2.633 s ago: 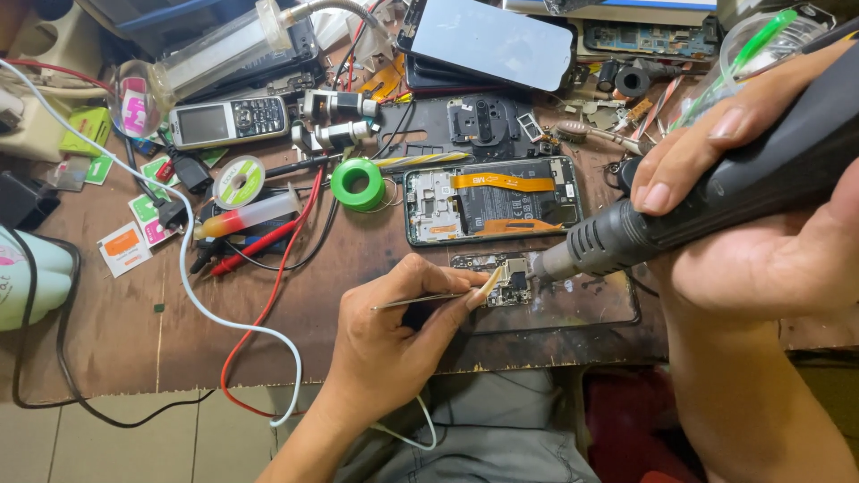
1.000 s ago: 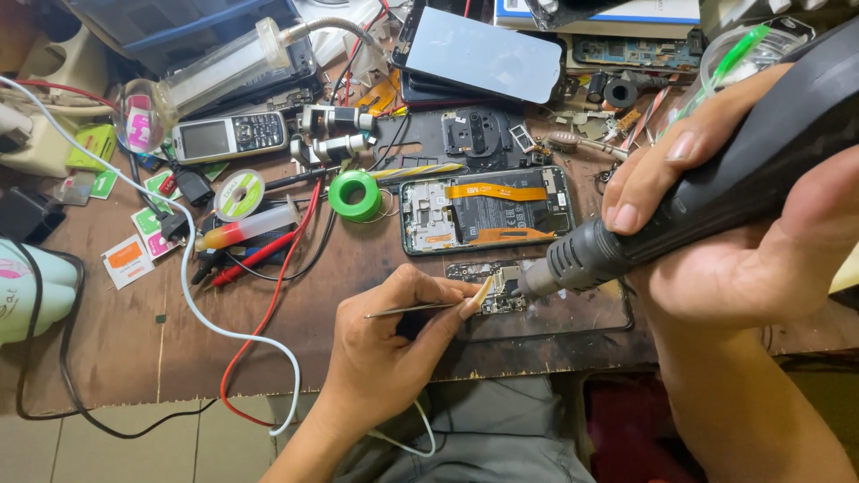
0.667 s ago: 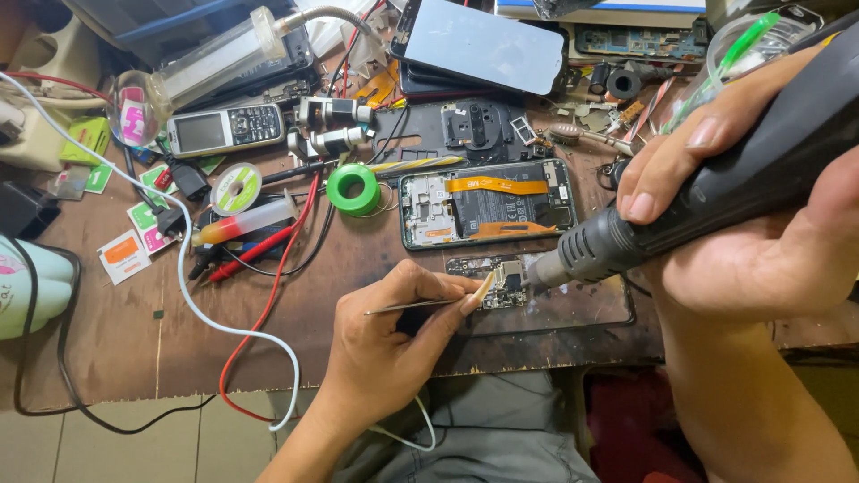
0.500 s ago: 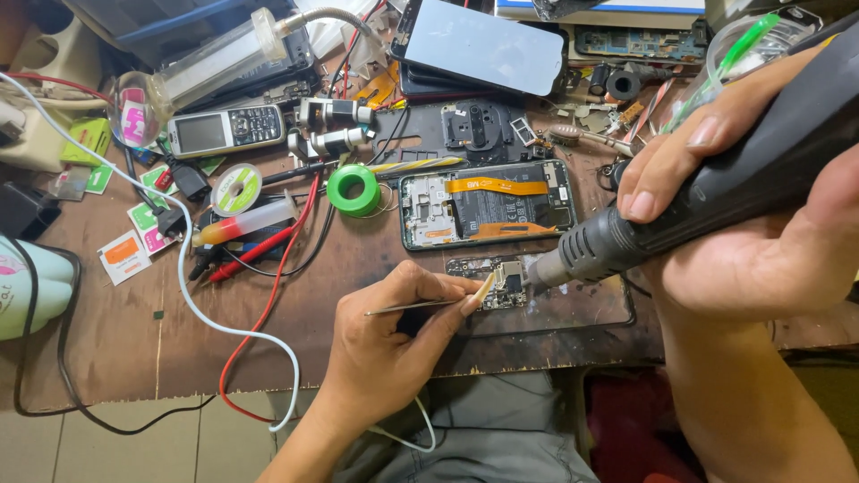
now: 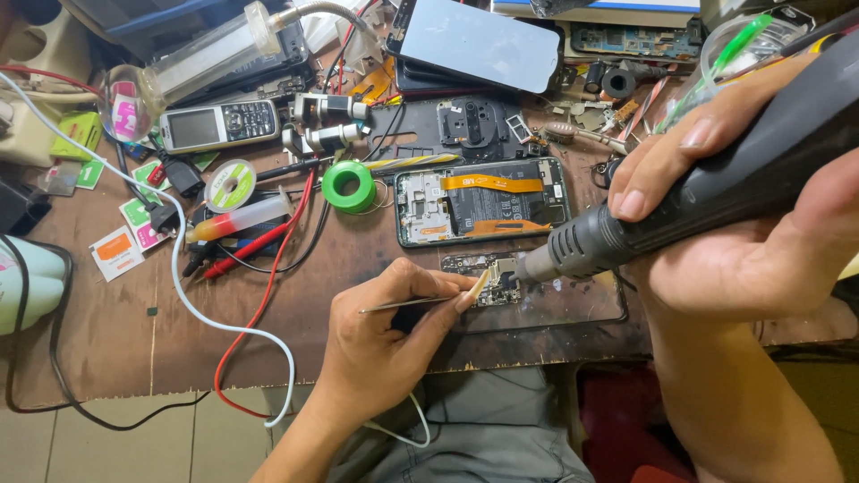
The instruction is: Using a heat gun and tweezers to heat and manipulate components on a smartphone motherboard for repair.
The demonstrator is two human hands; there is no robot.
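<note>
My left hand (image 5: 385,335) pinches thin metal tweezers (image 5: 420,301) whose tips rest on a small circuit board (image 5: 488,277) lying on a dark glass plate (image 5: 573,309) near the table's front edge. My right hand (image 5: 743,224) grips a black hot-air handpiece (image 5: 716,192). Its metal nozzle (image 5: 537,266) points down-left at the right end of the board, almost touching it. Just behind the board lies an opened phone (image 5: 483,201) with an orange flex cable across it.
A green tape roll (image 5: 349,186), a solder wire spool (image 5: 230,185), an old keypad phone (image 5: 219,125), red and white cables (image 5: 259,313), a phone back cover (image 5: 479,40) and loose parts crowd the brown table. A pale green device (image 5: 27,286) sits at the left edge.
The nozzle tip shifted slightly to the left and back near the board. The left hand has stayed in place with the tweezers on the board.
</note>
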